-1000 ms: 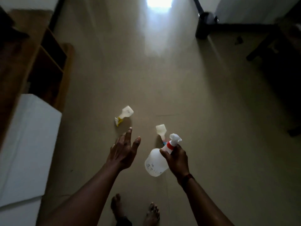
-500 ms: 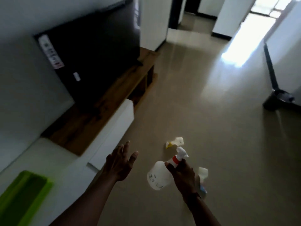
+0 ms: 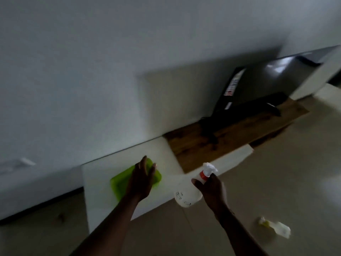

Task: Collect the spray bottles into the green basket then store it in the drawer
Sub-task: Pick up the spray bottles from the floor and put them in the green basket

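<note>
My right hand (image 3: pixel 212 191) grips the neck of a round white spray bottle (image 3: pixel 186 194) with a red collar and white trigger head, held in the air in front of the low cabinet. A green basket (image 3: pixel 120 182) sits on the white cabinet top (image 3: pixel 96 182). My left hand (image 3: pixel 142 179) hovers over the basket with fingers spread, holding nothing and hiding part of it. A small spray bottle with a yellow nozzle (image 3: pixel 275 226) lies on its side on the floor at the lower right.
A dark TV (image 3: pixel 254 89) stands on the wooden part of the low unit (image 3: pixel 212 143), right of the white cabinet. A white wall rises behind. Beige tiled floor (image 3: pixel 276 172) spreads to the right and in front.
The view has swung left from the floor to the cabinet. My left hand has reached over the green basket. My right hand still carries the white spray bottle.
</note>
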